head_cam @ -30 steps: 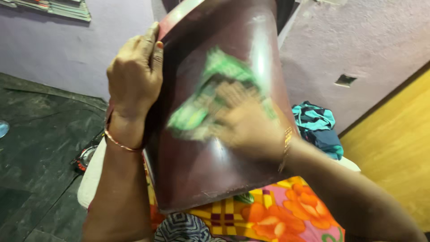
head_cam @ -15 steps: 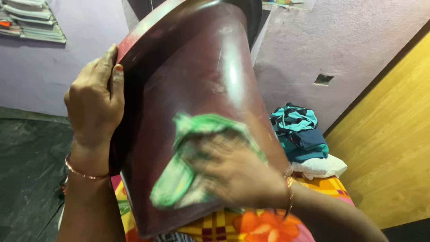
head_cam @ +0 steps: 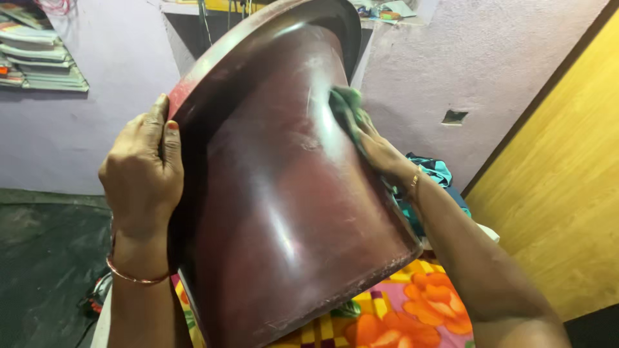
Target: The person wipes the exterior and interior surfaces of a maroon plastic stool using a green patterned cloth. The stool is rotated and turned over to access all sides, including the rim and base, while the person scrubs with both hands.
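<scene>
Big maroon bucket point(head_cam: 284, 206) fills the middle of the view, tipped on its side and held up in the air, base towards the camera and rim point(head_cam: 258, 38) pointing away and up to the left. Under it lies a flowered sheet point(head_cam: 412, 309) in orange, pink and yellow. Behind stands a lilac wall point(head_cam: 477, 58), with a yellow wooden panel point(head_cam: 567, 187) on the right and dark floor point(head_cam: 45, 251) low on the left. Left hand point(head_cam: 143, 173) grips the rim, fingers curled tight over the edge, thumb flat on the outside, thin bangle point(head_cam: 132, 277) at the wrist. Right hand point(head_cam: 377, 148) is up on the bucket's far right side, fingers closed on a green cloth point(head_cam: 345, 106) and pressing it flat to the wall just under the rim. Teal clothes point(head_cam: 438, 174) are bunched behind that forearm. Stacked papers point(head_cam: 39, 61) sit on a shelf, top left
</scene>
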